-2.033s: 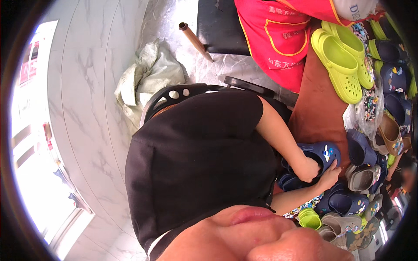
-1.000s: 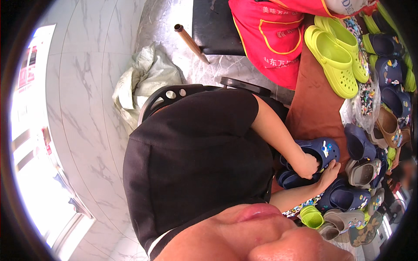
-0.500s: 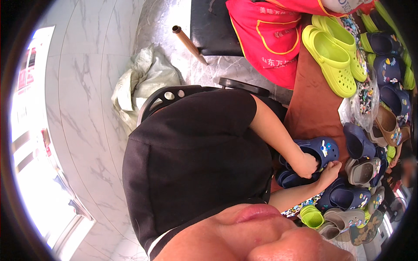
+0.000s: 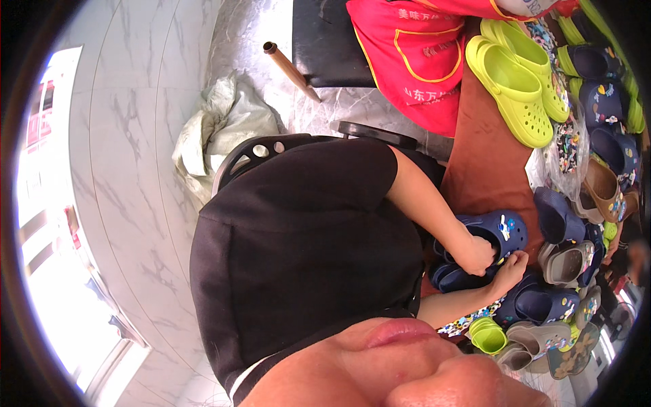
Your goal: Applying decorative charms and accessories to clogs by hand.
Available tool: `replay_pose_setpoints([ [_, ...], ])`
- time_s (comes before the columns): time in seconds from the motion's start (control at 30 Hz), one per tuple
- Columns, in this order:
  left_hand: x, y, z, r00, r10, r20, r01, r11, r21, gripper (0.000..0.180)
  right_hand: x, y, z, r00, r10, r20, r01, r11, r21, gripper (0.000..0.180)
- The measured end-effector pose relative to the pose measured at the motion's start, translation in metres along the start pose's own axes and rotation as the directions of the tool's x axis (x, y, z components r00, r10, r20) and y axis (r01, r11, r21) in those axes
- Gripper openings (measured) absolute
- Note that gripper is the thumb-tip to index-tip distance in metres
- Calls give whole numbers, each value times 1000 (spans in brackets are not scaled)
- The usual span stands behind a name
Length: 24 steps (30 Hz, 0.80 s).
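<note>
A dark blue clog (image 4: 505,230) with small charms on its top lies on the brown tabletop (image 4: 485,152), over a second dark blue clog (image 4: 451,278). My left hand (image 4: 475,254) is closed in a fist at the upper clog's opening and grips it. My right hand (image 4: 508,268) comes in from below, and its fingertips pinch the same clog's upper near the charms. My black shirt and my face fill the lower middle of the view.
A lime-green clog pair (image 4: 519,74) lies at the table's far end beside a red apron (image 4: 413,54). Several navy, grey and brown clogs (image 4: 566,261) crowd the right side, along with a bag of charms (image 4: 566,146). A chair back (image 4: 254,152), a crumpled sack (image 4: 220,129) and a wooden stick (image 4: 291,71) are on the marble floor.
Both hands stay on the dark blue clog. My right hand has crept slightly up toward its top. The view has shifted a little.
</note>
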<state>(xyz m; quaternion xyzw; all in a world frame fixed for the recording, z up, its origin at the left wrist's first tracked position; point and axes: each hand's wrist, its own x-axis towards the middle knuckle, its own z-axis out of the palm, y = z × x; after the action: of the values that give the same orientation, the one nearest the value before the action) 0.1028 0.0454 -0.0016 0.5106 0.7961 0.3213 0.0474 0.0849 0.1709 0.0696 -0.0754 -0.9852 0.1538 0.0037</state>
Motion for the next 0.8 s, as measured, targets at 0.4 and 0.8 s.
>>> replay_pose_setpoints([
  [0.4, -6, 1, -7, 997, 65, -28, -64, 998, 29, 34, -7, -11, 7, 1000, 10, -11, -11, 998, -66, 27],
  [0.8, 3, 1, 0, 998, -51, 36, 55, 990, -127, 44, -9, -13, 1, 993, 36, -108, -49, 992, -117, 20],
])
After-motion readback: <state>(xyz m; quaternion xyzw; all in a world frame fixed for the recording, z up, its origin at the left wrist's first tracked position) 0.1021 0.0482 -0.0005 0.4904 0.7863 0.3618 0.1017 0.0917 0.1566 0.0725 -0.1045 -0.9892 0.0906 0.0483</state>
